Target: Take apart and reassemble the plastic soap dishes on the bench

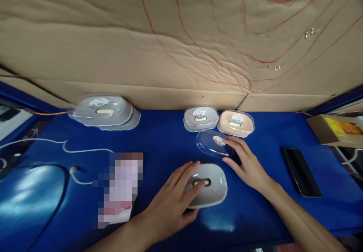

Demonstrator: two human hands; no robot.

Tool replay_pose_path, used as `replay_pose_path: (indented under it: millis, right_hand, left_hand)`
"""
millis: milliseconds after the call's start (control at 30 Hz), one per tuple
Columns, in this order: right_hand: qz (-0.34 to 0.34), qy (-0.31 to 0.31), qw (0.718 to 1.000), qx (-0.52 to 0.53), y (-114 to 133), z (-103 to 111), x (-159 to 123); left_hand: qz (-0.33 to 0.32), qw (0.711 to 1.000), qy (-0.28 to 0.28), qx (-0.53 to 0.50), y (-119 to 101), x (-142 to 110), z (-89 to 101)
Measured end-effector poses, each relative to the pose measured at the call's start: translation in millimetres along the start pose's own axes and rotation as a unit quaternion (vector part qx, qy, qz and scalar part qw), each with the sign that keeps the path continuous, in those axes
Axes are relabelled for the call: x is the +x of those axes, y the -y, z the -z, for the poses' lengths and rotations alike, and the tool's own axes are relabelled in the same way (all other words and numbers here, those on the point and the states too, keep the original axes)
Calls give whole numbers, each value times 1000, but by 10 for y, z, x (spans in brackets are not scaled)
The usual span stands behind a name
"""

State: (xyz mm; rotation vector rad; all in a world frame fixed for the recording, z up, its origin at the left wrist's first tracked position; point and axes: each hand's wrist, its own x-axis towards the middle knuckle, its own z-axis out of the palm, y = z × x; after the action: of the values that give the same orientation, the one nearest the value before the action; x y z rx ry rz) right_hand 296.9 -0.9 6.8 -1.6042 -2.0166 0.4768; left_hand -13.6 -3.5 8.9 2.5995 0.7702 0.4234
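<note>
A grey oval dish (218, 191), which looks like a soap dish, sits on the blue surface nearest me. My left hand (177, 201) grips its left side, with one finger over the cream piece (202, 182) in its oval slot. Just beyond it lies a clear plastic lid (208, 144) with a round label. My right hand (246, 163) has the lid's right end between fingers and thumb. Behind the lid stand a grey lidded dish (193, 121) and a pink lidded dish (244, 125), side by side and both labelled.
More lidded grey dishes (110, 115) are grouped at back left. A pixelated flat object (121, 191) and white cables (82, 150) lie left; a black phone (302, 172) lies right. An open cardboard box (317, 129) stands far right. Brown cardboard (99, 55) walls the back.
</note>
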Motion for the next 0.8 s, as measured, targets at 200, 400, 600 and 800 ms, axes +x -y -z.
replay_pose_path:
  millis: [200,400,600,800]
  right_hand:
    - [70,28,994,75,146,66,-128]
    - [144,42,988,39,175,53,-213]
    - [163,33,986,31,159,80,-193]
    - [210,4,977,46,189,101,-207]
  left_hand:
    - [119,982,-125,-82,81,9,-58]
    - [143,960,-170,-171,152,2,-168]
    - [163,952,-163,-203,131,2,-178]
    - [84,945,-238,-210,133,28,-180]
